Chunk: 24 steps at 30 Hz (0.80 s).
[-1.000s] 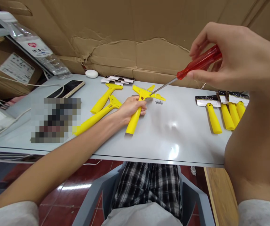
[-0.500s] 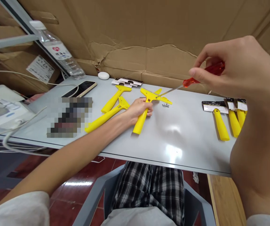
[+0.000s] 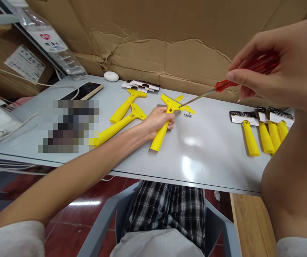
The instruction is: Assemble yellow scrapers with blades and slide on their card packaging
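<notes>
My left hand [image 3: 159, 121] is closed around the neck of a yellow plastic scraper [image 3: 160, 137], its handle slanting toward the table's front edge. My right hand [image 3: 284, 67] grips a screwdriver [image 3: 224, 85] by its translucent red handle. The screwdriver's thin shaft slopes down to the left, and its tip meets the scraper's wide head. Behind that head another yellow piece [image 3: 179, 98] partly shows. Small dark screws [image 3: 188, 115] lie in a little pile just right of the scraper. To the left of my left hand rest two more yellow scrapers [image 3: 122, 110], [image 3: 116, 130].
Several yellow scrapers with black-and-white cards [image 3: 250, 139] lie at the right. More cards [image 3: 141, 86] sit at the back, beside a white oval object [image 3: 111, 76]. A phone [image 3: 82, 91], plastic bottle [image 3: 54, 43] and cables stand left. Cardboard [image 3: 196, 64] walls the back.
The view has shifted slightly. My right hand has moved up and right in the picture, still holding the screwdriver with its tip at the scraper's head. My left hand keeps its hold.
</notes>
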### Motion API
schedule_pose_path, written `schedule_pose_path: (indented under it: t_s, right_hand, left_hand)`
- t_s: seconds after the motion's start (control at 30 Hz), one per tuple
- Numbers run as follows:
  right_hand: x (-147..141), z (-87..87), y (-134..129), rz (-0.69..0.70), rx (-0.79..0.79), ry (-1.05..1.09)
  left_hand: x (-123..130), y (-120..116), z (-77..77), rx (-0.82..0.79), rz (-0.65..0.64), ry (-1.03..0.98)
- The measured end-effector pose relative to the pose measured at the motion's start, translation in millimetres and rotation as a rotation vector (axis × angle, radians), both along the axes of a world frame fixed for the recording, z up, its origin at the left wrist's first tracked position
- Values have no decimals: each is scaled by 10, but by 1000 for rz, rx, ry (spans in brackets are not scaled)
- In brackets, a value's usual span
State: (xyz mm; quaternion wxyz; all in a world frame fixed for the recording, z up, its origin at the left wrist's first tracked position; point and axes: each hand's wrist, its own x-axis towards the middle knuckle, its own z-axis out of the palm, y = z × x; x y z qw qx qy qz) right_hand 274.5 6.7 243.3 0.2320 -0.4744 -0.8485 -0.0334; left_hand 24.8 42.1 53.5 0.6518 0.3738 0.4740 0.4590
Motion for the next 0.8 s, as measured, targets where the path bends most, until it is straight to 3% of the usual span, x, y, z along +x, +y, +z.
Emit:
schedule_pose_path:
  t_s: [0.13,0.3,0.43,0.67,0.8]
  right_hand:
    - [32,-4,54,-26,27,-79]
    - [122,31,72,67,-101,-14]
    - [128,19,76,3,-114,22]
    - [104,-62,150,-126,1,-2]
    - [73,-21,136,-89,-28,-83]
  left_hand:
    - [0,11,8,0,4,0]
    - [4,-2,23,0,1,10]
    - [11,-34,37,16,-17,12]
    - [-10,-32,52,13,-36,15]
    - [-21,-7,51,-4,-8,4]
